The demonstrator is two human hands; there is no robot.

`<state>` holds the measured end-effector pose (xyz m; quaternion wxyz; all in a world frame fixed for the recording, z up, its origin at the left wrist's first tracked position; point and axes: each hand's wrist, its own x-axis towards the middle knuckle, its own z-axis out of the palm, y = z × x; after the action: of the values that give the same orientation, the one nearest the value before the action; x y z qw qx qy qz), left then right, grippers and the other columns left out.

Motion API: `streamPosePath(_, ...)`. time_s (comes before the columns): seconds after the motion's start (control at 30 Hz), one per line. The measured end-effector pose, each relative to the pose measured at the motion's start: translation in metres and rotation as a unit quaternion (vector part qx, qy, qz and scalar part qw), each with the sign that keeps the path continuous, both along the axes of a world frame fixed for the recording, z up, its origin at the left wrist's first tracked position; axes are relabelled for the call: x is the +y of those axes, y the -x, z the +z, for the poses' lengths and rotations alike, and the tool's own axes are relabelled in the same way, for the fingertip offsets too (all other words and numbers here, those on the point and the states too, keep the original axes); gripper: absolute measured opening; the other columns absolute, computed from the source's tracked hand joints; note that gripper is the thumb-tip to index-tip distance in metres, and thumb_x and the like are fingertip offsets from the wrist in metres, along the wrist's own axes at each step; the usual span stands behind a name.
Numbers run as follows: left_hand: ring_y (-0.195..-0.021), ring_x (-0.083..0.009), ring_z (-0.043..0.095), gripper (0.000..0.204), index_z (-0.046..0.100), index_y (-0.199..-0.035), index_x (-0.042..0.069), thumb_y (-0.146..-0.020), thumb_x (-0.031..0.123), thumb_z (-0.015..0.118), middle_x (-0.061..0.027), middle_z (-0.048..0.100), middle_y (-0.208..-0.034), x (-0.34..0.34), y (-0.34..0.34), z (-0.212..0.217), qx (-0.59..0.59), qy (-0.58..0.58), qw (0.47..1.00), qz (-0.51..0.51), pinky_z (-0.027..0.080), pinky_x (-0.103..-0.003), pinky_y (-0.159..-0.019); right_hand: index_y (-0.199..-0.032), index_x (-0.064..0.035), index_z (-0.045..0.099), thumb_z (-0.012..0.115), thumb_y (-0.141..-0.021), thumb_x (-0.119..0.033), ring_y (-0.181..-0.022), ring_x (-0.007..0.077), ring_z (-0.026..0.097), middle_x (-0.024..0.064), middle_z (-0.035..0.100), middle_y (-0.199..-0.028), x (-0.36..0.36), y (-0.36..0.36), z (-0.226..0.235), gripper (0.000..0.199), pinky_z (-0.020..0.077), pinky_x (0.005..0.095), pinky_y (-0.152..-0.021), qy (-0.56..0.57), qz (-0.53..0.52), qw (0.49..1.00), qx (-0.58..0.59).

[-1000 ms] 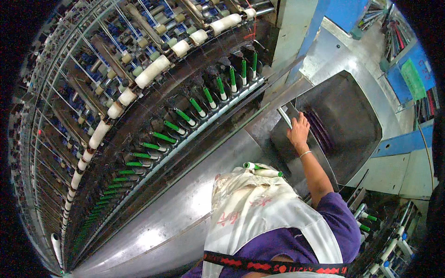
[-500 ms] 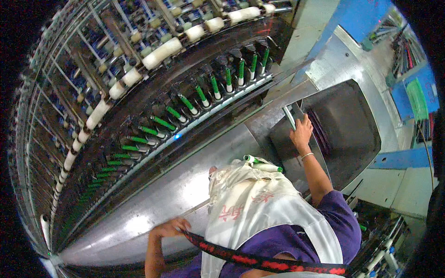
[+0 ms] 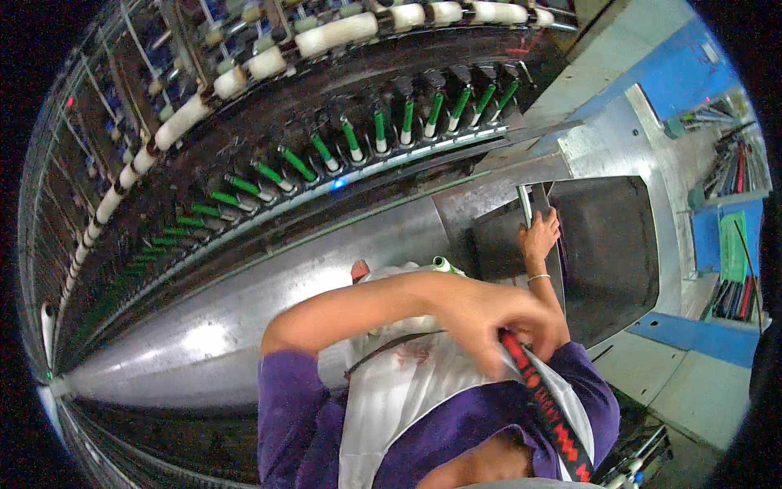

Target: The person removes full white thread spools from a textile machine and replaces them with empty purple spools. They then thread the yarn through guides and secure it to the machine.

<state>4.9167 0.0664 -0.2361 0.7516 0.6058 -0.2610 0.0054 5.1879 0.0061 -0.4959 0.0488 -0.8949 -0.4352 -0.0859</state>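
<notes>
Running across the whole top of the view, a long dark spinning frame (image 3: 269, 147) is seen, pretty much the biggest thing here. Below it a curved shiny grey metal cover (image 3: 244, 326) is laid along the frame's length, and to the right a dark open metal bin (image 3: 607, 253) is set into a grey housing. A row of green-tipped bobbin spindles (image 3: 326, 155) is lined up on the frame, with white yarn-wound rollers (image 3: 334, 34) fixed above them. A white cloth pouch (image 3: 399, 383) is worn at the front of a purple top, and a green-and-white bobbin (image 3: 444, 264) is poked out of its upper edge. A red and black patterned strap (image 3: 546, 399) is crossed over the shoulder; it's gripped by the left hand (image 3: 497, 322), fingers closed around it. The right hand (image 3: 539, 235) is stretched out with its fingers laid on the bin's near edge, beside an upright metal bar (image 3: 525, 205); whether anything is actually clutched there can't be told.
</notes>
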Motion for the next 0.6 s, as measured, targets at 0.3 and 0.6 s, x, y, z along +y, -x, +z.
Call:
streamPosePath(0.3, -0.087, -0.0380, 0.062, 0.033, 0.070, -0.089, 0.011, -0.085, 0.041, 0.057, -0.0175, 0.067, -0.094, -0.140, -0.074, 0.124, -0.095, -0.095, 0.985, 0.106, 0.045, -0.055, -0.077, -0.115, -0.0088, 0.065, 0.078, -0.072, -0.025, -0.129, 0.0377, 0.043, 0.0179, 0.041, -0.145, 0.007, -0.006, -0.003, 0.048, 0.0402, 0.0507, -0.101, -0.015, -0.018, 1.000, -0.008)
streamPosePath(0.6, -0.099, -0.0285, 0.061, 0.051, 0.069, -0.109, 0.014, -0.064, 0.034, 0.081, -0.0060, 0.064, -0.104, 0.006, 0.044, -0.049, -0.155, -0.197, 0.864, 0.437, 0.046, -0.045, -0.089, -0.123, -0.0085, 0.064, 0.075, -0.074, -0.030, -0.133, 0.0369, 0.040, 0.0182, 0.039, -0.148, 0.003, -0.026, -0.021, 0.055, 0.0366, 0.0499, -0.105, -0.009, -0.003, 1.000, 0.003)
